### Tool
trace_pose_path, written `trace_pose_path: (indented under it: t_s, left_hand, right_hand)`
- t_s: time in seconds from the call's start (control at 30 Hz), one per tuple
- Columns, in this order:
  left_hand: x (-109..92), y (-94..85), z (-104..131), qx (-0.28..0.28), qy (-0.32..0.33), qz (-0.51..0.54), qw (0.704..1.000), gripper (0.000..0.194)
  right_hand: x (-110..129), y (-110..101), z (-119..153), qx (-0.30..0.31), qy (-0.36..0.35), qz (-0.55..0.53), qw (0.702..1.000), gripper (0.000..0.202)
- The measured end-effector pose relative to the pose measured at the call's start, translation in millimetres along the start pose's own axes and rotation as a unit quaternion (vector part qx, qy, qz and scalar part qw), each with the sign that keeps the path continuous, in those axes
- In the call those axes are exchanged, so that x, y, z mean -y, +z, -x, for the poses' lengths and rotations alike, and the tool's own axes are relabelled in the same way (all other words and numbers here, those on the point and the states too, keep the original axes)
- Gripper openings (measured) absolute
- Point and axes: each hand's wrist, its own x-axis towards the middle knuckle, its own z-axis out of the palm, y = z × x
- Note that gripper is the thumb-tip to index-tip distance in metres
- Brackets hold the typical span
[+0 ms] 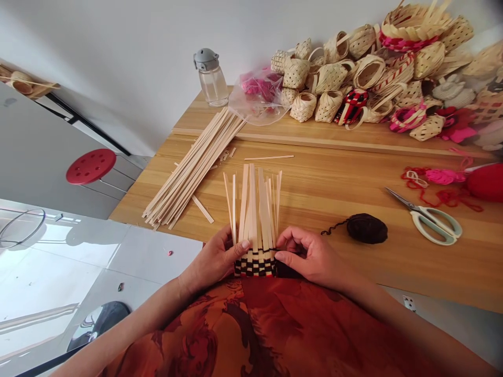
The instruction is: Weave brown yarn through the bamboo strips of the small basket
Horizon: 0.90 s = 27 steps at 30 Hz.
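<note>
A partly woven basket rests against the person's lap at the table's front edge, its lower part checked in black and pale wood, with pale strips standing upright from it. My left hand grips its left side, thumb on the front of the weave. On the right side, my right hand has thumb and index finger closed at a dark strand by the top row of the weave. The basket's bottom is hidden by the red patterned clothing. A ball of dark yarn lies to the right, a loose tail toward my right hand.
Loose wood strips lie at the left of the wooden table. Scissors and red yarn are at the right. Behind stand a bottle, a plastic bag and several small baskets. A red stool is at left.
</note>
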Motion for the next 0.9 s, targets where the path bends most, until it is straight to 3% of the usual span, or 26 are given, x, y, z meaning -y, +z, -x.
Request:
trace_pose_path:
  t_s: [0.13,0.27,0.57,0.73,0.9]
  left_hand:
    - [4,-1.4,2,0.046,0.003,0.051,0.998,0.059]
    - [4,0.6,3,0.028,0.003,0.053,0.998,0.063]
    - [8,2.4,10,0.013,0.038,0.025,0.999,0.044]
    - [12,-0.2,12,0.017,0.05,0.149,0.987,0.059]
    - [19,-0.6,15,0.023,0.063,0.202,0.977,0.061]
  right_hand:
    - [2,3,-1,-0.012,0.022,0.026,0.999,0.04]
    - [6,9,-2,-0.053,0.015,0.112,0.992,0.047]
    - [7,18,-3,-0.074,0.014,0.139,0.987,0.04]
    - [7,16,2,-0.033,0.009,0.055,0.998,0.033]
    - [1,13,10,-0.019,0.015,0.062,0.998,0.024]
